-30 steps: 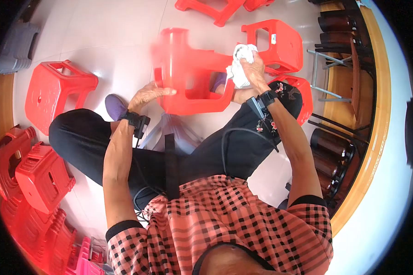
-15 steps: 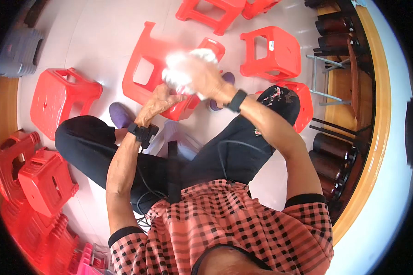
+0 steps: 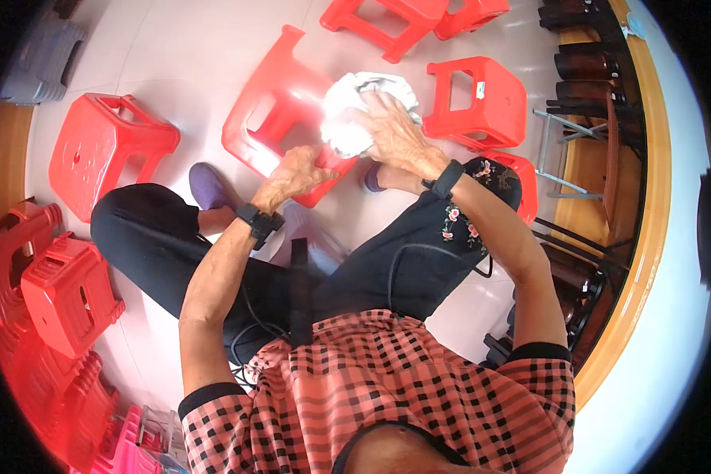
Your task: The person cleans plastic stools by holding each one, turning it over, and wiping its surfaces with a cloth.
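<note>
A red plastic stool (image 3: 280, 75) lies tipped between my feet, with its legs and open underside showing. My left hand (image 3: 296, 172) is closed on its near edge, thumb pointing right. On the stool's right part rests a crumpled white cloth (image 3: 351, 118), and my right hand (image 3: 399, 136) grips it from above with bent fingers. The cloth and my right hand hide that side of the stool.
Other red stools stand around: one on the left (image 3: 87, 150), one on the right (image 3: 494, 103), another at the far side (image 3: 391, 20). Stacked red stools (image 3: 67, 300) fill the lower left. Dark furniture with a metal-framed folding seat (image 3: 581, 158) lines the right wall.
My right hand has moved right with the cloth, which is less blurred now. The held stool has shifted and turned slightly. My left hand stays on its near edge.
</note>
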Demonstrator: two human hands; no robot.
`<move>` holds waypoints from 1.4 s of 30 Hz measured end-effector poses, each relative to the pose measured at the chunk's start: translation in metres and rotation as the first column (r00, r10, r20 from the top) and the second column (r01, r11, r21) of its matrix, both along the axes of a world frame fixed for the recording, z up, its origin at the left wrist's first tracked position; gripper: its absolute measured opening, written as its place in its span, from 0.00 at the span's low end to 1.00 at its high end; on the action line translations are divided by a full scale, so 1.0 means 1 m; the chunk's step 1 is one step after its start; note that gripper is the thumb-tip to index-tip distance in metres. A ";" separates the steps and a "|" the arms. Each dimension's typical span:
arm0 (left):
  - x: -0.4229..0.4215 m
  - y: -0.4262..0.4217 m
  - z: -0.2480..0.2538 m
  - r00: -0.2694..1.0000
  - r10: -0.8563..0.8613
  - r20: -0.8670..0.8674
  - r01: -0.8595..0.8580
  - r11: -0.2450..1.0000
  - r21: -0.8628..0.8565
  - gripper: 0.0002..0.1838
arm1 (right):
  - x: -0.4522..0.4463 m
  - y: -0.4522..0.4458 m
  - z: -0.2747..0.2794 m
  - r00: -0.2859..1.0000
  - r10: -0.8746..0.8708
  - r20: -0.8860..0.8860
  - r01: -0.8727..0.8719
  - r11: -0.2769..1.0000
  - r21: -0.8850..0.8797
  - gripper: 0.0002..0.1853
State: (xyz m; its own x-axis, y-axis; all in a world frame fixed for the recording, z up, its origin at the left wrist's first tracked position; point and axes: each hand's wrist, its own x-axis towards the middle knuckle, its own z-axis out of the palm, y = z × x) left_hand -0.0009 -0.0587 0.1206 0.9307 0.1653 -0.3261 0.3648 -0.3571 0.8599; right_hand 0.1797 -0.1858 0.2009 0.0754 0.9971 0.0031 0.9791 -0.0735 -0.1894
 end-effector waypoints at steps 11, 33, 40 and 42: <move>-0.011 -0.028 -0.013 0.949 -0.314 -0.038 0.310 0.903 0.296 0.17 | 0.106 0.062 0.002 0.921 -0.343 -0.187 0.383 0.885 0.265 0.23; 0.005 -0.002 0.011 0.991 -0.117 -0.057 0.120 0.992 0.044 0.21 | -0.033 -0.036 -0.001 0.984 -0.136 -0.111 0.131 0.990 -0.055 0.20; 0.014 0.035 0.020 0.989 0.073 -0.126 -0.095 0.979 -0.179 0.26 | -0.050 -0.062 -0.004 0.880 -0.354 -0.316 0.241 0.907 -0.345 0.22; 0.017 0.045 0.029 0.962 0.248 -0.114 -0.269 0.935 -0.231 0.33 | -0.050 -0.066 -0.030 0.811 -0.326 -0.486 0.257 0.944 -0.206 0.27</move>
State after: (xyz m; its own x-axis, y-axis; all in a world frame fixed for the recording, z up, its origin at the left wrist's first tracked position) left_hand 0.0161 -0.0135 0.1495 0.8348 0.3033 -0.4595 0.4892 -0.0259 0.8718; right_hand 0.1301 -0.2518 0.1714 0.3186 0.9172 -0.2394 0.6755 -0.3969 -0.6214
